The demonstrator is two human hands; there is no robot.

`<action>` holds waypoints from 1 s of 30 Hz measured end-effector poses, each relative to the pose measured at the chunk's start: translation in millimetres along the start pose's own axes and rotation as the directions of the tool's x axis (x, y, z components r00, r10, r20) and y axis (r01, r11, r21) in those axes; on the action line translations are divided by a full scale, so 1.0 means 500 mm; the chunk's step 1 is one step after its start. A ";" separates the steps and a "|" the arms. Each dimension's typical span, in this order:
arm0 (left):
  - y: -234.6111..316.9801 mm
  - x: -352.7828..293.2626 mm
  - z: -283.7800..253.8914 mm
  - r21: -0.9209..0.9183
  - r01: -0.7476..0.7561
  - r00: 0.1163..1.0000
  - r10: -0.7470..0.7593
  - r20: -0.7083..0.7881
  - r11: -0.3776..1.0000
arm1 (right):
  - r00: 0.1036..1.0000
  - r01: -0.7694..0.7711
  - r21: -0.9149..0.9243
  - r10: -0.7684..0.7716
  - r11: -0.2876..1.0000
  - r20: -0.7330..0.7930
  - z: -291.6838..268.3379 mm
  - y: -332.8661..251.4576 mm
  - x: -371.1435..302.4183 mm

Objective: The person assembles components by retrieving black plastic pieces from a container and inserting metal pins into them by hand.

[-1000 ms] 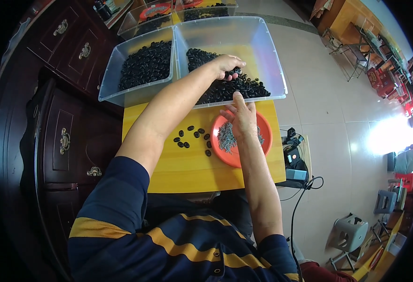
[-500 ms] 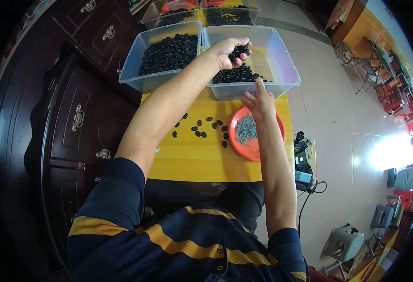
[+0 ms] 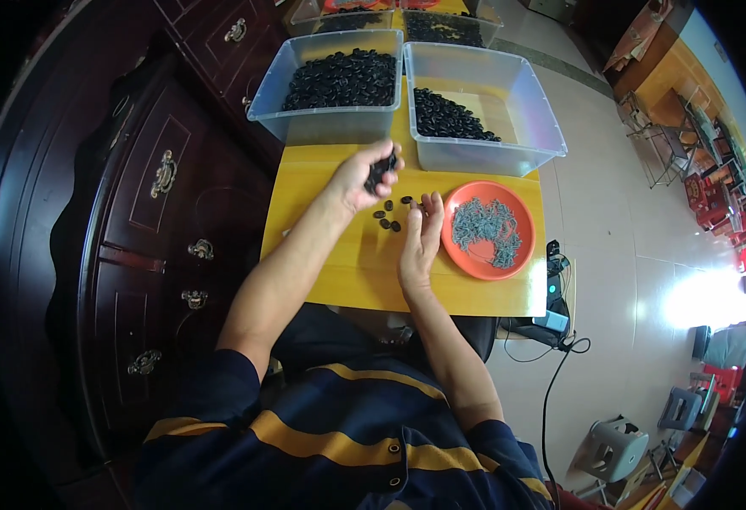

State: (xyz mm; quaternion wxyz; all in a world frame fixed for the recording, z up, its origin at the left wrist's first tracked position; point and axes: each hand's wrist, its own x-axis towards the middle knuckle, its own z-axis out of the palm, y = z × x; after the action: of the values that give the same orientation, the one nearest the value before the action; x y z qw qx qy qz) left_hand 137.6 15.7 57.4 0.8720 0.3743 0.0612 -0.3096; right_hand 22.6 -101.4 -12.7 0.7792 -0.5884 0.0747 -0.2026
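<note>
Closed around several glossy black oval pieces (image 3: 381,172), my left hand (image 3: 360,180) is above the yellow table, in front of the left tub. My right hand (image 3: 421,242) is low over the table with its fingers stretched and thumb apart. Its fingertips are close to a few loose black ovals (image 3: 385,214) lying on the tabletop. Just right of that hand sits an orange-red plate (image 3: 462,256) with a heap of small grey pieces (image 3: 479,221), too fine to name.
Two clear plastic tubs stand behind: the left tub (image 3: 330,129) with many black ovals, the right tub (image 3: 492,157) with a pile at its left side. The yellow table (image 3: 330,280) adjoins a dark wooden cabinet (image 3: 161,246). Cables (image 3: 547,408) and a grey stool (image 3: 615,449) are to the right.
My left hand has come from over the right tub back above the table, still holding black ovals. My right hand has left the tub's front edge and moved down left of the plate.
</note>
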 end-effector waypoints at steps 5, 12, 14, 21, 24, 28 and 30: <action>-0.082 -0.042 -0.061 0.135 -0.073 0.990 0.088 -0.111 0.988 | 0.958 0.278 -0.404 -0.223 0.871 0.179 -0.029 0.014 -0.033; -0.146 -0.067 -0.087 0.619 -0.265 0.812 0.517 -0.270 0.740 | 0.887 0.462 -0.634 -0.316 0.620 0.338 -0.054 -0.007 -0.039; -0.169 -0.054 -0.102 0.688 -0.355 0.741 0.640 -0.206 0.633 | 0.872 0.489 -0.662 -0.318 0.568 0.371 -0.052 -0.010 -0.041; -0.202 -0.065 -0.096 0.887 -0.414 0.547 0.835 0.065 0.202 | 0.878 0.479 -0.710 -0.286 0.516 0.385 -0.063 -0.003 -0.035; -0.207 -0.067 -0.102 0.874 -0.432 0.530 0.847 0.046 0.223 | 0.883 0.470 -0.693 -0.281 0.546 0.377 -0.060 -0.005 -0.040; -0.207 -0.076 -0.107 0.829 -0.491 0.573 0.816 0.077 0.267 | 0.892 0.449 -0.649 -0.268 0.614 0.364 -0.066 -0.014 -0.041; -0.201 -0.082 -0.111 0.801 -0.503 0.615 0.785 0.068 0.324 | 0.890 0.456 -0.667 -0.286 0.589 0.355 -0.066 -0.014 -0.038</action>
State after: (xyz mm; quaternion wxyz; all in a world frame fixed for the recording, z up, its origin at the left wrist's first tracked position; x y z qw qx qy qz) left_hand 52.7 21.4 -30.1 0.6527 0.7390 -0.0844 0.1442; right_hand -8.1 -124.8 -18.3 0.4186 -0.8710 -0.0580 -0.2504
